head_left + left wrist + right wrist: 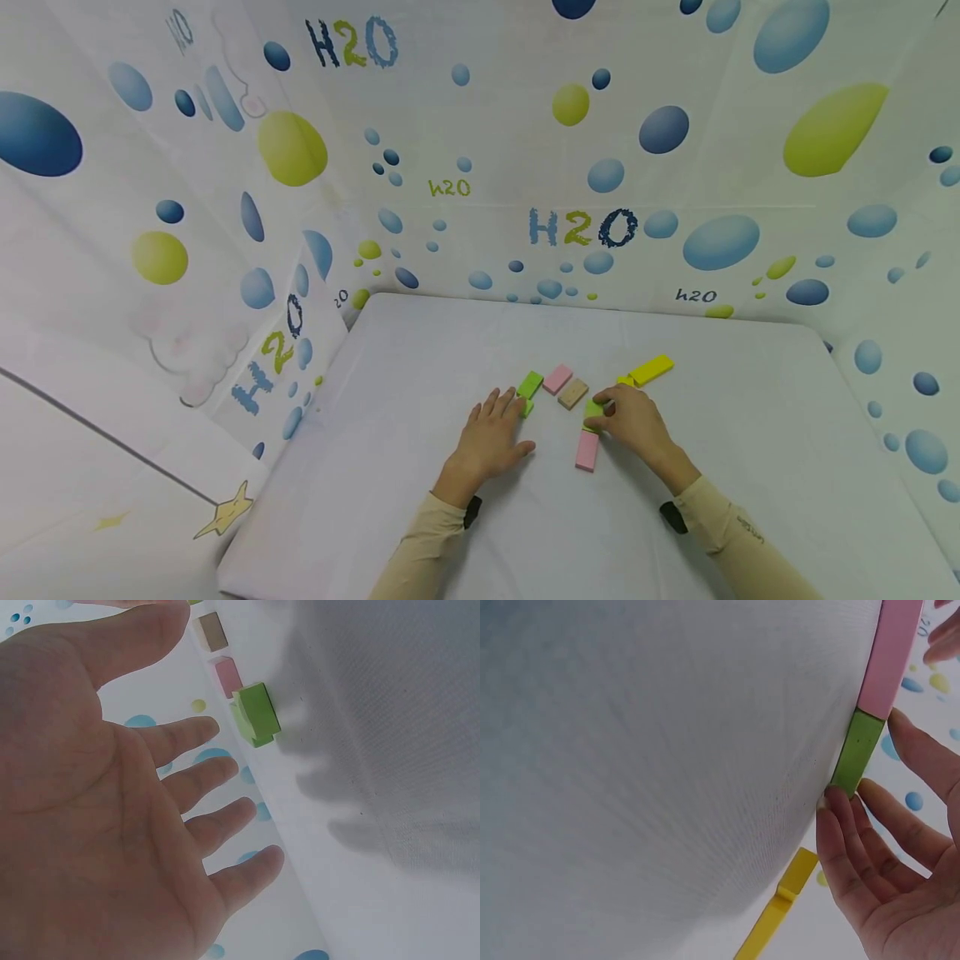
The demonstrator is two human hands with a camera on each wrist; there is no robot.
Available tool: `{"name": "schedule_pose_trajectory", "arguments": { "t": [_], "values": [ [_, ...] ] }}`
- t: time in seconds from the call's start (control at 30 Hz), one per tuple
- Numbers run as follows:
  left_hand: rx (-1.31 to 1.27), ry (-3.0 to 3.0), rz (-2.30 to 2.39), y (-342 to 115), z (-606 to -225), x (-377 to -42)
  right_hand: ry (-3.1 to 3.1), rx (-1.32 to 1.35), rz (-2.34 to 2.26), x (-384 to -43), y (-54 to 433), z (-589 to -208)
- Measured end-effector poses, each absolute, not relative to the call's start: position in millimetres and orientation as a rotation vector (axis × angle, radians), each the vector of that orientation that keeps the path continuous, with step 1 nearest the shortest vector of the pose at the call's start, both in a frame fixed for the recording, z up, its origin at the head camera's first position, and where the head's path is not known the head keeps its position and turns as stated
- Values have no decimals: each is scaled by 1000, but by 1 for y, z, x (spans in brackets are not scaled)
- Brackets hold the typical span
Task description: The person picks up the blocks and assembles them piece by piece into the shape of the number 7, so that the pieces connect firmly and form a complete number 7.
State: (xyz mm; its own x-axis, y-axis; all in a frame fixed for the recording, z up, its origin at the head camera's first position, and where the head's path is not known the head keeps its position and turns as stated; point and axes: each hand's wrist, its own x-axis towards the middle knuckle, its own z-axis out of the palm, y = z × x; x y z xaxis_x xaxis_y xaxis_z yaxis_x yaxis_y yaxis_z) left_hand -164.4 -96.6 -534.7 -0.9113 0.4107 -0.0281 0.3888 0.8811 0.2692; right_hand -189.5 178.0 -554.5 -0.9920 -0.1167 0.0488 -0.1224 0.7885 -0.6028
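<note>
My right hand grips a light green block, thumb at one end and fingertips at the other, as the right wrist view shows. One end of this block meets a long pink block lying flat on the table. Over on the other side, my left hand is spread with the palm down and fingers straight. Its fingertips overlap a small green block in the head view. Just beyond lies a darker green block, which stands out beside the fingers in the left wrist view.
Behind the hands, a pink block and a wooden tan block lie side by side. Past my right hand, a long yellow block adjoins a smaller yellow piece. The white table backs onto a bubble-patterned curtain.
</note>
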Motion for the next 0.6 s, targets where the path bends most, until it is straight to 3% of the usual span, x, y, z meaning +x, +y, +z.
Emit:
{"name": "schedule_pose_trajectory", "arguments": {
  "t": [0.6],
  "values": [
    [638, 2959, 342, -91, -538, -165, -2991, 205, 1012, -190, 181, -551]
  ]
}}
